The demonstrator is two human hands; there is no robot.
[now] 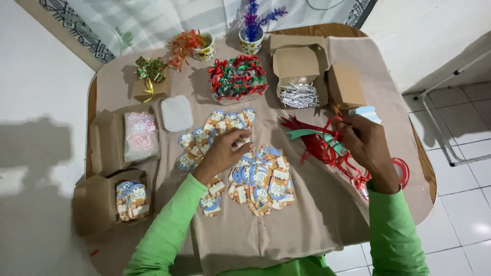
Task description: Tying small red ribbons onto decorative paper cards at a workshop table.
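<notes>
Far left, an open brown box point(110, 202) holds a small stack of printed paper tags, w/ a second box point(110, 140) above it holding a clear bag point(140, 135). Center of the cloth-covered table point(307, 225), most tags point(255, 179) lie loose in a spread heap, none visibly tied w/ ribbon, so judging by that the work looks early: a few boxed, lots left. Left hand point(222, 153) reaches in from the green sleeve, palm down, fingers curled and pinching at a tag near the top of the heap; whether it's lifted is hard to tell. Behind: a pile of red and green bows point(238, 76) and a box of silver twist ties point(299, 94). Right hand point(365, 145) is half closed, fingertips pinching red ribbon point(322, 148) from the tangle beside the heap, wrist bent inward toward the left hand.
</notes>
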